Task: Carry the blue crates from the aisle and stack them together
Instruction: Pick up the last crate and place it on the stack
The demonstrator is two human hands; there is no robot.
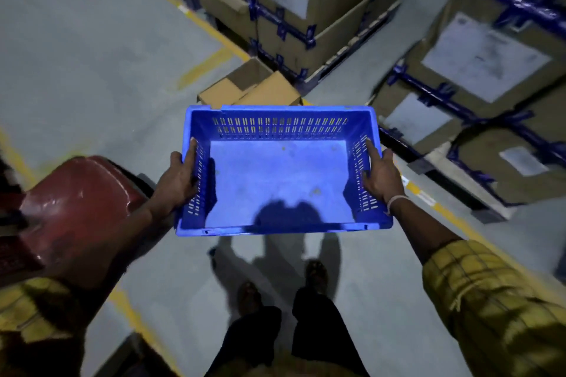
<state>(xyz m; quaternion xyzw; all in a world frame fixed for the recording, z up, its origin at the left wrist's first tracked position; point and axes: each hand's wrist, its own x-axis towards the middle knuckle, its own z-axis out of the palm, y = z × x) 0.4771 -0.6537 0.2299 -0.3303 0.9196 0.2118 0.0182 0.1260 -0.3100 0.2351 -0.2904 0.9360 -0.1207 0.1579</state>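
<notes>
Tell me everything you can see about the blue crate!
The blue crate looks like hard plastic, rectangular and open on top, with rows of small slots in its walls and a solid floor. It looks empty apart from a few specks. It is held level above the grey floor; the left hand and right hand grip its two short sides, thumbs along the rims.

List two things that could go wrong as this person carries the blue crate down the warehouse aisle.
1. An open cardboard box lies on the floor just beyond the blue crate, which hides part of the path; the person might trip over it.
2. The left hand and right hand grip only the crate's side walls, so a bump against the red object close by the left arm might loosen the hold.
</notes>
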